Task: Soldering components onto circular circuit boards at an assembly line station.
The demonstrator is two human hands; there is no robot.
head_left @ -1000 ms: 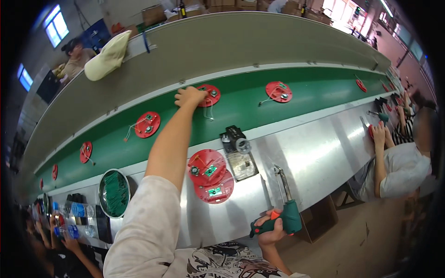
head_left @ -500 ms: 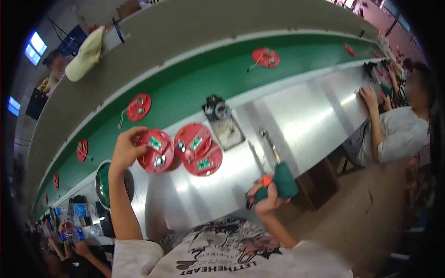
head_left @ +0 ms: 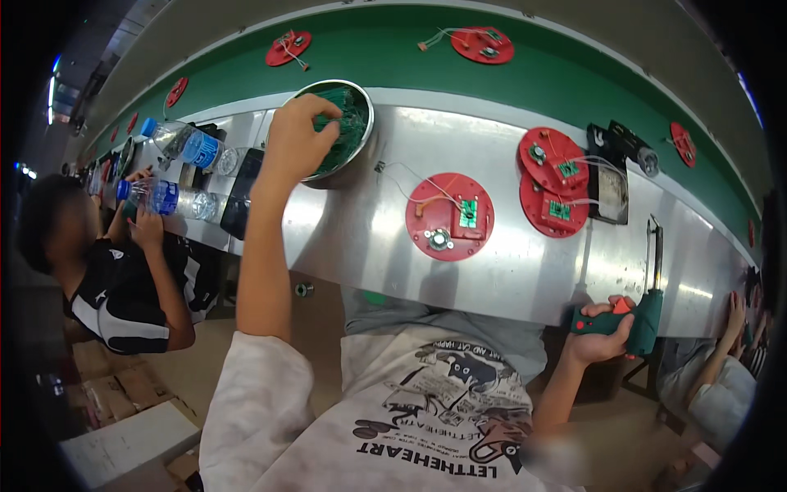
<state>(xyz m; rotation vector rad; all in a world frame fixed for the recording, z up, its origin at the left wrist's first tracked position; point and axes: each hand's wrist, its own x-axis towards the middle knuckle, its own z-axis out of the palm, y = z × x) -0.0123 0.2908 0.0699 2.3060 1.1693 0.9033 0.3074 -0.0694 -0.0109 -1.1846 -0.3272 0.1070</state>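
My left hand (head_left: 299, 135) reaches over the rim of a round metal bowl (head_left: 371, 135) full of thin green wires (head_left: 353, 123). Its thumb and forefinger curl close together just above the wires; whatever is between the tips is too small to make out. Gripped in my right hand (head_left: 597, 344) is a green soldering gun (head_left: 648, 323) with a red trigger, its long thin metal tip pointing away from me. Between the hands a red disc (head_left: 430, 211) lies flat on the bench, carrying a green circuit board, a round silvery part and pale leads.
Two overlapping red discs (head_left: 535, 211) lie beside a black soldering stand (head_left: 630, 156). More red discs (head_left: 484, 51) rest on the green strip (head_left: 377, 49) behind the metal bench (head_left: 361, 238). Plastic bottles (head_left: 176, 199) stand at left, near a co-worker (head_left: 123, 287); another person (head_left: 711, 369) is at right.
My left hand has let go of the red disc and moved left to the bowl. That disc now lies on the bench. The view has swung left; my right hand still holds the soldering gun.
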